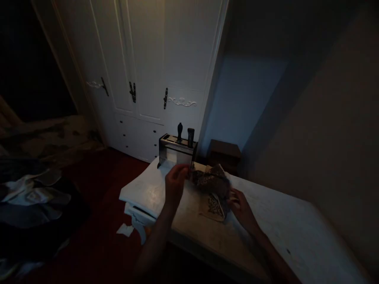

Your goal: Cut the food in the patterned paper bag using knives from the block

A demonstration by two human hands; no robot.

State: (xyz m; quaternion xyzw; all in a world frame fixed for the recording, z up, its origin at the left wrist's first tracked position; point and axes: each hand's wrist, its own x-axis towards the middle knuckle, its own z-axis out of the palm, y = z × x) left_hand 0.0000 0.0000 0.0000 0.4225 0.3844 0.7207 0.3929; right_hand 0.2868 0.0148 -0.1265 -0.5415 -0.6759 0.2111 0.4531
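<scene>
The left hand (175, 182) has its fingers pinched together on one end of a dark brown, patterned fabric cloth (213, 182), in front and right of an upright silver-and-black rectangular box (176, 156). Farther from the box, the right hand (242, 206) curls its fingers at the cloth's other end; whether they clamp it, I cannot tell. A white-topped table (142, 192) lies under the box.

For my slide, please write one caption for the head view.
The left hand and right hand hold a dark brown patterned cloth over a long white table, white panelled doors behind.
</scene>
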